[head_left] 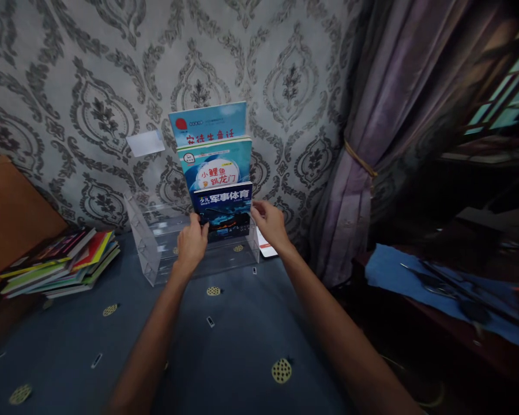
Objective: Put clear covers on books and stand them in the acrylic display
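A clear acrylic tiered rack (149,248) stands against the patterned wall. Three books stand in its right side, one behind the other: a dark blue book (225,210) in front, a teal book (214,164) behind it, a light blue book (207,122) at the back. My left hand (191,243) grips the dark blue book's left edge. Its right edge is held by my right hand (270,223), fingers curled. The book stands upright in the front tier.
A stack of colourful books (63,259) lies on the blue patterned cloth (225,351) at the left. A brown board (8,213) leans further left. A purple curtain (372,138) hangs at the right, with a dark table holding a blue cloth (436,285) beside it.
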A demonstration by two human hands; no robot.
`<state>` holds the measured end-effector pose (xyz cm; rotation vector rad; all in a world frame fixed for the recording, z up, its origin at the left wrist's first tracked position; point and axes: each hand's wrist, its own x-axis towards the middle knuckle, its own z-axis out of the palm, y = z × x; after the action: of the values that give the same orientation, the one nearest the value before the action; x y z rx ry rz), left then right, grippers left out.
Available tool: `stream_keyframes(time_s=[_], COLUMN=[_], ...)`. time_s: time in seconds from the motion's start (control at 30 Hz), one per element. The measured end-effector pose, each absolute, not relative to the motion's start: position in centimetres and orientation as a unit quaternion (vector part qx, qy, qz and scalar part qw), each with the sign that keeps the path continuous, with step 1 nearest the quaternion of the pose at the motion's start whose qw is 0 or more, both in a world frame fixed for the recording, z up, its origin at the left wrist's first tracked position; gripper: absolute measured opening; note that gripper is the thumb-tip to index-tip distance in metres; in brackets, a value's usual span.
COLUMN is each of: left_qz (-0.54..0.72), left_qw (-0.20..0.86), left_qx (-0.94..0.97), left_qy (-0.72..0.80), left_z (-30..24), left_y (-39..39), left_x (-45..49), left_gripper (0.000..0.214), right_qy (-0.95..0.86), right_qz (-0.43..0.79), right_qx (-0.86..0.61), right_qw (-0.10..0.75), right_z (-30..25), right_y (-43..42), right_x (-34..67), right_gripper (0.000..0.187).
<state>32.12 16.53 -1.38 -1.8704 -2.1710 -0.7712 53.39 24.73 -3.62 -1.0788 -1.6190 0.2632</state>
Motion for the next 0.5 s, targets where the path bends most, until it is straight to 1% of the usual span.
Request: stream_keyframes(time_s=[0.13,0.23,0.37,0.5], left_qz=[-0.229,-0.220,-0.221,-0.234], left_qw=[0.089,0.093,0.102,0.110], left_qx=[-0.617,-0.616,-0.621,-0.630], left_qy=[-0.747,-0.751,-0.745,-0.732], left_z=[-1.05,-0.95,-1.03,-1.31], left_y=[16.31,16.28,16.31,16.33], left_x=[32.78,32.94,32.92,32.76], left_gripper=[0.028,0.026,0.024,0.021], right_qy=[-0.717,-0.724,-0.711,-0.698], right_qz=[0.103,0.097,0.110,0.139], right_qx=[-0.483,-0.491,-0.480,-0.476], right_qw=[0.491,0.475,0.501,0.517], right_z=[-2.84,-2.53,-2.77,-3.11], right_y=[24.32,24.17,24.43,24.65], right_x=[54.05,54.24,54.03,53.75], right_gripper=[0.039,0.043,0.030,0.025])
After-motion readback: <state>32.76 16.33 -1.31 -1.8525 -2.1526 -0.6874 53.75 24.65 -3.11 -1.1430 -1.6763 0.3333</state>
